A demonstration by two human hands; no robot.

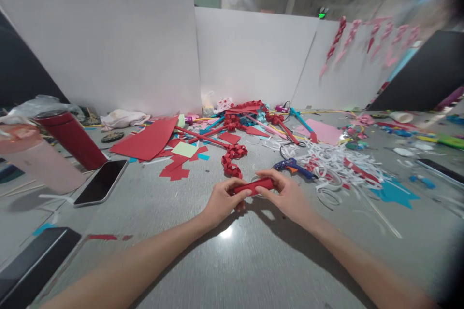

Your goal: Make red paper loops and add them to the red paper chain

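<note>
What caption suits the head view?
Left hand and right hand hold a red piece over a grey table, near a glue gun.

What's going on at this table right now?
A person is holding a narrow red piece over the gray table, with the left hand at one end and the right hand at the other. Just beyond lies a red chain. A blue glue gun and white strips lie to the right, a phone to the left.

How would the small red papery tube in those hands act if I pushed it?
The tube would probably roll, since it looks long and rounded. It may be light: the left hand and right hand pinch its ends. Looking papery, it might dent if squeezed.
</note>
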